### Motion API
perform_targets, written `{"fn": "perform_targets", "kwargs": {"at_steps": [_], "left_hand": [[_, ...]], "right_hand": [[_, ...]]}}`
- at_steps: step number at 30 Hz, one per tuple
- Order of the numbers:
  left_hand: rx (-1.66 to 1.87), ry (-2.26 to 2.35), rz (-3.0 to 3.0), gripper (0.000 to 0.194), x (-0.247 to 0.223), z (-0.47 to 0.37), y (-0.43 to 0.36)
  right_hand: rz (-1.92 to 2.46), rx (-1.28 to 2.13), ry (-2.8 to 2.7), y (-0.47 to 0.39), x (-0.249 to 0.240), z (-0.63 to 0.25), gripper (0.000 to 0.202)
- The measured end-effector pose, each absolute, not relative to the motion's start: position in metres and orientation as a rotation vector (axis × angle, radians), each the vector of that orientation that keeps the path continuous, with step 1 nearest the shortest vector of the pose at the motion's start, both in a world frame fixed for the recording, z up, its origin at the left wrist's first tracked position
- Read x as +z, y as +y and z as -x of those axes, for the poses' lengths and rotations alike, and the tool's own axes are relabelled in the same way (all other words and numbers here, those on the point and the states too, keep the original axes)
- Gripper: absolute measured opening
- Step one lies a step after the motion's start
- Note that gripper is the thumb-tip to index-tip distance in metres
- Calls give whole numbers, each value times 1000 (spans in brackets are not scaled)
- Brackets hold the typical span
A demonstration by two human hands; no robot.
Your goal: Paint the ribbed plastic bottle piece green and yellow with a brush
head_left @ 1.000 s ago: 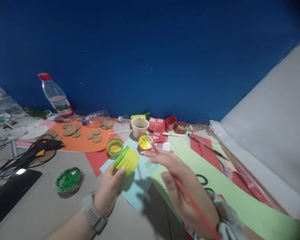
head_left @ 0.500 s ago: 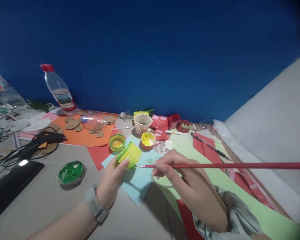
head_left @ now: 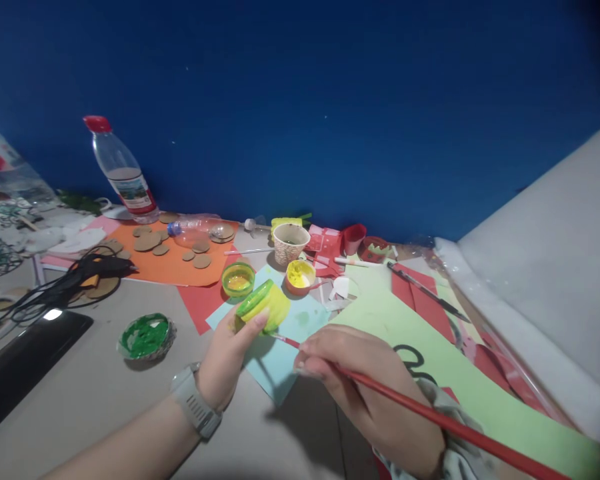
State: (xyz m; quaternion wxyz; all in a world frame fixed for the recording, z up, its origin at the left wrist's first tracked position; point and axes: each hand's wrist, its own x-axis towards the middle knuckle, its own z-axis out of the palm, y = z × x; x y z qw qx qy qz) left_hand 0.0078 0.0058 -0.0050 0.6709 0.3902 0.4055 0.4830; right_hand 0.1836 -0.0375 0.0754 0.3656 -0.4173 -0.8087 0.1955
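My left hand (head_left: 233, 350), with a grey watch on its wrist, grips a small yellow cup (head_left: 276, 308) with a green rim, tilted on its side. Pinched in my right hand (head_left: 353, 373) is a long red paintbrush (head_left: 430, 415); its tip touches or nearly touches the cup's lower edge. Light blue paper (head_left: 275, 373) lies beneath. Behind the yellow cup stand a dish of yellow-orange paint (head_left: 238, 281), a cup of yellow and white paint (head_left: 300, 276) and a patterned paper cup (head_left: 291, 244). A dish of green paint (head_left: 147, 337) sits to the left.
A red-capped bottle (head_left: 125, 175) stands back left near orange paper (head_left: 180, 267) bearing cardboard discs. Black cables (head_left: 75, 283) and a black device (head_left: 27, 373) lie left. On the right are green paper (head_left: 485, 373), scissors handles (head_left: 414, 363) and a black pen (head_left: 425, 291).
The brush has swung from nearly level to slanting down to the right as my right hand turned. The yellow cup is tilted differently, and its green rim shows more. Scissors handles have come into sight.
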Motion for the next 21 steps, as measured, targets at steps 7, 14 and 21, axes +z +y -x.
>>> {"fn": "perform_targets", "kwargs": {"at_steps": [7,14,21], "left_hand": [[1109,915,-863,38,-3,-10,8],[1128,919,-869,38,-3,-9,7],[1141,904,-876,41,-4,-10,6]], "right_hand": [[1021,386,-2144,-41,75,-177,33],[916,236,-2141,-38,68,-174,20],[865,90,-2216,-42,58,-169,18]]}}
